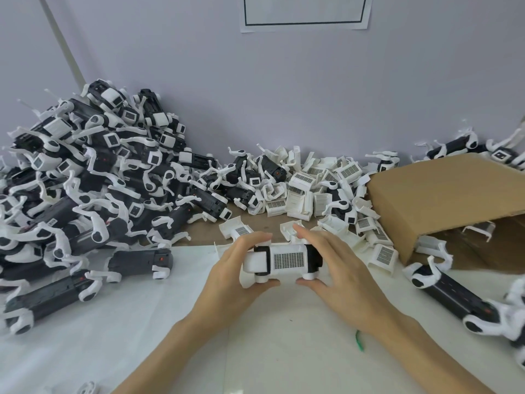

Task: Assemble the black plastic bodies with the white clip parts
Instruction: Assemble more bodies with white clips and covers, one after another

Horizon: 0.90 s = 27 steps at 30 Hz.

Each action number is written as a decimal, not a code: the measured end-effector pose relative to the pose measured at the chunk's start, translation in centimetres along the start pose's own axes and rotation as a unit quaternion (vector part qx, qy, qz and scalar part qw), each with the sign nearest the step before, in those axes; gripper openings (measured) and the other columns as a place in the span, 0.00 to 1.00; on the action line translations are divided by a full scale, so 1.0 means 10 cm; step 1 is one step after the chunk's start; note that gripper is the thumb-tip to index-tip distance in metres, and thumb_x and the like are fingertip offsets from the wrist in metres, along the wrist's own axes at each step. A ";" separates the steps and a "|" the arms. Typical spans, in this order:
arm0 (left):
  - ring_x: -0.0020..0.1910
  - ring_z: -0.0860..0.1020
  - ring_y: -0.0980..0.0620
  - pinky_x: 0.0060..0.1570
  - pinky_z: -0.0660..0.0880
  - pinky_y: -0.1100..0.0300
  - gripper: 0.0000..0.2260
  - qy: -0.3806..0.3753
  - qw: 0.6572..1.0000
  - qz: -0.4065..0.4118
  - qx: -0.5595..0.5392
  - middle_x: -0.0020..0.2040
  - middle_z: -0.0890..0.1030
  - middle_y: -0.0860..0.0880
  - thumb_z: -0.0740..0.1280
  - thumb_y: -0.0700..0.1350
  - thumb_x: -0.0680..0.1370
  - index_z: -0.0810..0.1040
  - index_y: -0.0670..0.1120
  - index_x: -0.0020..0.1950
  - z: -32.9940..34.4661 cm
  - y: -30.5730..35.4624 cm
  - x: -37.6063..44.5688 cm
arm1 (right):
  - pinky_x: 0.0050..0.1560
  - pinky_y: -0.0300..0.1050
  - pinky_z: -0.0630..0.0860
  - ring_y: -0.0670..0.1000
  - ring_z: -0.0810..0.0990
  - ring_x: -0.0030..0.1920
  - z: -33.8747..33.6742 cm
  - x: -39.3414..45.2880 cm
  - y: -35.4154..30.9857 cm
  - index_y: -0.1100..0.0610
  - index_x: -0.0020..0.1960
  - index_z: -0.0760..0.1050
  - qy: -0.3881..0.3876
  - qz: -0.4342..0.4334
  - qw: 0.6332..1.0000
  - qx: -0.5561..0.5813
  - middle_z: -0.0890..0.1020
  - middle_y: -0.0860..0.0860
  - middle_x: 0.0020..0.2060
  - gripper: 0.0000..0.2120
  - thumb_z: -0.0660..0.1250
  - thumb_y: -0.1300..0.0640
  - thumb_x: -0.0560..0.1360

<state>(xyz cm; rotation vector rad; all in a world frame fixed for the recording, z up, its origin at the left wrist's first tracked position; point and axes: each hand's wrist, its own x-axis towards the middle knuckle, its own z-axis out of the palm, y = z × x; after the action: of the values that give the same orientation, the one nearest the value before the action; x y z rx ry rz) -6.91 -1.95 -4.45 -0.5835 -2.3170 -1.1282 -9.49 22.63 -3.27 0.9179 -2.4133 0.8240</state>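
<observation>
Over the white sheet at the table's middle I hold one black plastic body (314,258) with a white clip part (287,260) sitting on top of it; the clip shows a grey grid patch. My left hand (240,268) grips its left end, fingers over the top and thumb underneath. My right hand (335,265) grips the right end, fingers above and thumb below. Most of the black body is hidden by the clip and my fingers.
A big heap of black-and-white units (85,177) fills the left side against the wall. Loose white clip parts (318,189) lie behind my hands. A cardboard box (443,200) lies on its side at right, with more black bodies (454,297) in front of it.
</observation>
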 end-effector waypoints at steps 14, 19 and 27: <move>0.42 0.80 0.46 0.47 0.77 0.53 0.21 0.057 0.934 -0.229 -0.269 0.44 0.85 0.45 0.54 0.58 0.86 0.83 0.49 0.57 -0.02 0.00 0.03 | 0.49 0.49 0.86 0.59 0.85 0.52 -0.67 0.48 -0.01 0.63 0.65 0.78 0.004 0.330 0.699 0.635 0.83 0.67 0.59 0.22 0.68 0.47 0.81; 0.40 0.78 0.51 0.44 0.75 0.56 0.25 0.002 0.948 -0.233 -0.217 0.40 0.84 0.47 0.57 0.64 0.84 0.86 0.49 0.47 -0.01 0.01 0.03 | 0.72 0.57 0.74 0.61 0.77 0.71 -1.05 0.66 0.36 0.59 0.61 0.75 0.190 0.200 0.591 0.758 0.70 0.63 0.77 0.08 0.62 0.58 0.85; 0.40 0.78 0.57 0.44 0.76 0.55 0.14 0.009 0.981 -0.194 -0.012 0.42 0.82 0.57 0.63 0.52 0.87 0.82 0.52 0.45 0.08 -0.03 0.05 | 0.54 0.50 0.84 0.57 0.85 0.59 -0.32 0.15 0.39 0.65 0.70 0.77 0.053 0.327 0.561 0.759 0.82 0.60 0.64 0.20 0.65 0.58 0.80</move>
<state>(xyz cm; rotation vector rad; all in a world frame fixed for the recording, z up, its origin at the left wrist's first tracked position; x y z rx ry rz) -7.64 -1.41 -4.80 -0.1273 -2.4692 -1.3258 -12.67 26.40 -1.58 0.1708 -1.2824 3.2604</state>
